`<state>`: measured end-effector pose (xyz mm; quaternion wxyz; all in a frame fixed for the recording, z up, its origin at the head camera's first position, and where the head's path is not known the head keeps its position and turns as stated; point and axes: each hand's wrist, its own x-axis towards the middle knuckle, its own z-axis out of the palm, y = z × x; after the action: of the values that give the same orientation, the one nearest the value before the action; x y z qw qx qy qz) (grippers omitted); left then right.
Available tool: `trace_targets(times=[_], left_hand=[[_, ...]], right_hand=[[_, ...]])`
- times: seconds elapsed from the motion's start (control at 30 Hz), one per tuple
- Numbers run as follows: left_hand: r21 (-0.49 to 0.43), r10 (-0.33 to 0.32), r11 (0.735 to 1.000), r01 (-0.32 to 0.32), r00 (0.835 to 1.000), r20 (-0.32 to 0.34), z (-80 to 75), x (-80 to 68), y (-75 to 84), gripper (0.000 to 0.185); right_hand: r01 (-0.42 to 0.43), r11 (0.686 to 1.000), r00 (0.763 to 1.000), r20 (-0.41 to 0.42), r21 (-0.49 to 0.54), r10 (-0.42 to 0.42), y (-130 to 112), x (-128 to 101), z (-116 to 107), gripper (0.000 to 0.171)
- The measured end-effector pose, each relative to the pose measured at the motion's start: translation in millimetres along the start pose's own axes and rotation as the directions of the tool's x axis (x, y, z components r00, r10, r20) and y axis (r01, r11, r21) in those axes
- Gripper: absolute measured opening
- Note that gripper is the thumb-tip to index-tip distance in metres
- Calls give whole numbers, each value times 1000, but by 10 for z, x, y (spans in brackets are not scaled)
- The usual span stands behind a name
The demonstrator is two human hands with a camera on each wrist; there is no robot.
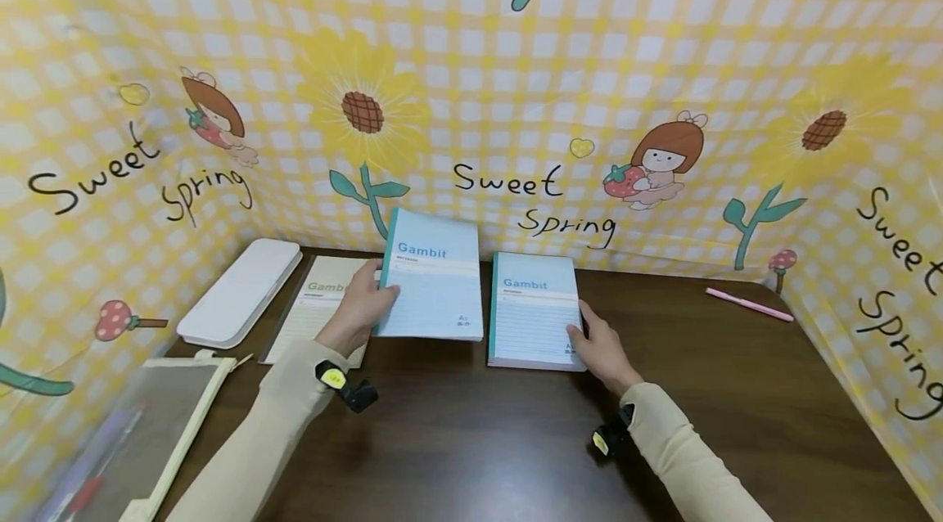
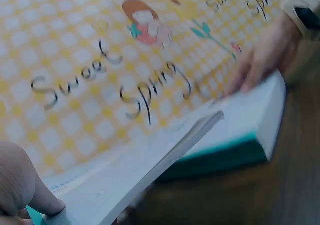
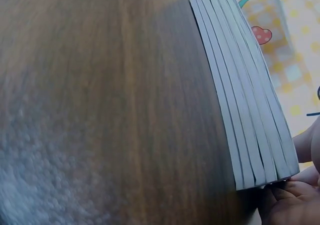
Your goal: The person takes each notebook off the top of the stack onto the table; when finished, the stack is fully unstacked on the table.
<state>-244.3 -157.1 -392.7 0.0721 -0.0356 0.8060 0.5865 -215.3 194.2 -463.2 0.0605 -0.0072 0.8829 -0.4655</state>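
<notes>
A blue notebook [image 1: 435, 281] is gripped at its spine edge by the left hand [image 1: 364, 305], raised and tilted, long axis toward the backdrop [image 1: 516, 80]; the stack of notebooks [image 1: 532, 317] lies flat on the table [image 1: 471, 424], its right edge touched by the right hand [image 1: 600, 346], fingers relaxed.

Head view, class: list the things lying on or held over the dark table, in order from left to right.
Mesh pouch → white case → beige notebook → blue notebook held by the left hand → stack of blue notebooks → pink pen.

Home study desk: dark wood tabletop [image 1: 471, 440], notebooks [image 1: 532, 317], pencil case [image 1: 239, 291], pink pen [image 1: 747, 303], cartoon backdrop [image 1: 589, 56].
</notes>
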Motion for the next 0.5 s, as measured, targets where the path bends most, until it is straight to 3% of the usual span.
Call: trace_targets(times=[0.27, 0.5], left_hand=[[79, -98, 992, 98, 995, 1, 69, 27, -330, 46], [98, -75, 992, 74, 997, 12, 156, 77, -492, 50]], right_hand=[[1, 1000, 1000, -14, -9, -1, 60, -5, -3, 60], [4, 1000, 1000, -21, 0, -4, 43, 29, 15, 59]])
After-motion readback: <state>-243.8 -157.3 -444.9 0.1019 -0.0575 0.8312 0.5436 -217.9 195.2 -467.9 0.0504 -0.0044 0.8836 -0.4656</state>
